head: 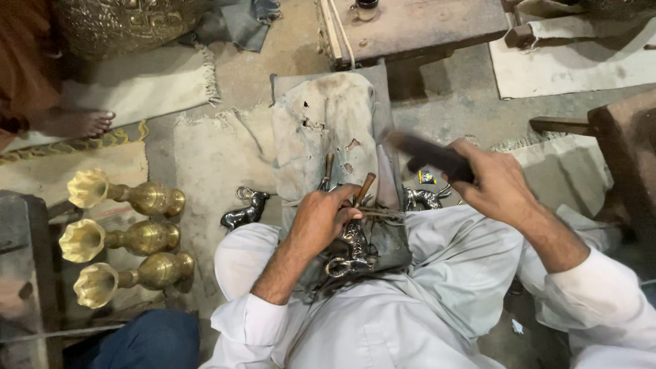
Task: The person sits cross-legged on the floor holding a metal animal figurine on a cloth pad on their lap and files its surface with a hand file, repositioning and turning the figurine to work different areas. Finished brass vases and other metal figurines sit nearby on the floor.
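My left hand (pixel 322 217) is closed around a thin wooden-handled tool (pixel 364 188), its tip pressed onto a small silver metal animal figure (pixel 348 254) lying on a dark pad in my lap. My right hand (pixel 493 179) is raised to the right and grips a dark, blurred striking tool (pixel 425 153) above the work. A second wooden-handled tool (pixel 328 169) lies on a worn grey cloth (pixel 321 130) just beyond my left hand.
Two more silver animal figures lie on the floor, one at left (pixel 244 210) and one at right (pixel 424 198). Three brass vases (pixel 126 236) lie on their sides at left. A person's bare foot (pixel 78 123) rests top left. A wooden block (pixel 410 27) stands ahead.
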The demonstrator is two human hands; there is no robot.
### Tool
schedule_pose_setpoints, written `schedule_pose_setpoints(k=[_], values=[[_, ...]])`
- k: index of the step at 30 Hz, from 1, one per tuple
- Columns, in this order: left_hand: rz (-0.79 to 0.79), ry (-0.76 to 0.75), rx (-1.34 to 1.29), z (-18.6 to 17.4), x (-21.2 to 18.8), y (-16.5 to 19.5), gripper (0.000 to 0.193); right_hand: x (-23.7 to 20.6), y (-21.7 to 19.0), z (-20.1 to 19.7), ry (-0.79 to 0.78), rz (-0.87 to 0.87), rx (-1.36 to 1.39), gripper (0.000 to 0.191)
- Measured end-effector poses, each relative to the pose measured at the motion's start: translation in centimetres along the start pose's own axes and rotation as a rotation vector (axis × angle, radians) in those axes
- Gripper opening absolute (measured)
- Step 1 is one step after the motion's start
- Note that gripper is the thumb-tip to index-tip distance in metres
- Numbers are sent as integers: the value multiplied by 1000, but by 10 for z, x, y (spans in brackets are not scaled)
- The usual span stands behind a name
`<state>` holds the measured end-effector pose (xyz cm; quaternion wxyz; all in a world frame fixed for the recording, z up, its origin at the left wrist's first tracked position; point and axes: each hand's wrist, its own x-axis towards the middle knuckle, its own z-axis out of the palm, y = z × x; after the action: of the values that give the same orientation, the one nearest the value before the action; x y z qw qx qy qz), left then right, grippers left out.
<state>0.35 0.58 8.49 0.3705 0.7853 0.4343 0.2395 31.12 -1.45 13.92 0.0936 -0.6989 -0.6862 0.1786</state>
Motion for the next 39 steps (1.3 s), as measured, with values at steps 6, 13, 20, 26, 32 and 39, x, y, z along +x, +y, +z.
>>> schedule_pose_setpoints(k=[6,13,20,26,32,39], values=[[112,-106,71,-5,1,3,31,-17,16,25,51,-100,71,45],[112,-78,39,-11,2,2,33,-27,29,48,-76,-89,-89,50],[68,-167,80,-18,9,4,33,-25,24,57,67,99,235,44],[153,-144,59,-18,10,6,33,-23,23,54,130,-34,84,52],[139,-143,73,-15,11,4,33,-20,30,50,16,-92,32,47],[96,-184,9,-14,6,2,33,-22,32,51,-66,-115,-35,53]])
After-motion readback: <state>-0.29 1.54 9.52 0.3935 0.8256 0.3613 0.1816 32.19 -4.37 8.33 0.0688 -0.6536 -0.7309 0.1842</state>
